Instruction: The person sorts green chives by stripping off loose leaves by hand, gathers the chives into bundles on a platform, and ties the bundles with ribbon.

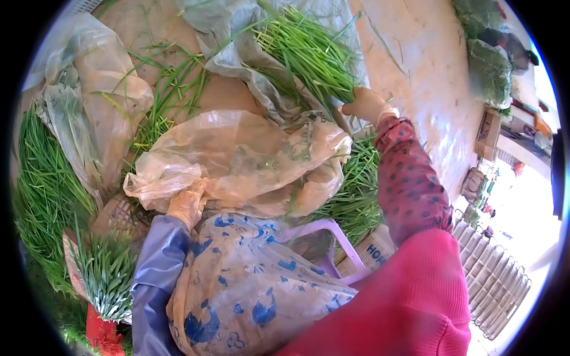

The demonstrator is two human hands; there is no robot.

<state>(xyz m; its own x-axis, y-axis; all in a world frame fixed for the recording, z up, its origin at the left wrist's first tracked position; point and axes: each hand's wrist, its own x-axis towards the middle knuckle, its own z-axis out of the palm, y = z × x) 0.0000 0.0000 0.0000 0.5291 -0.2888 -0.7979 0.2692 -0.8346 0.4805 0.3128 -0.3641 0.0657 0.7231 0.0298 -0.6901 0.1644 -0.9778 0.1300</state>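
Note:
My right hand (365, 105), below a red dotted sleeve, is closed around the near end of a bunch of long green chives (309, 56). The bunch lies over a grey plastic sheet (234, 56). My left hand (187, 204), in a thin glove under a blue sleeve cover, grips the gathered edge of a clear plastic bag (237, 157). That bag spreads between my two hands, with its far side against the sheet. Some fingers of both hands are hidden.
Heaps of chives (47, 184) lie to the left and more (356, 178) under my right arm. A purple handle (335, 231) stands beside my patterned apron (237, 285). Another clear bag (107, 83) lies at upper left. Crates (493, 273) and a filled green bag (490, 71) are on the right.

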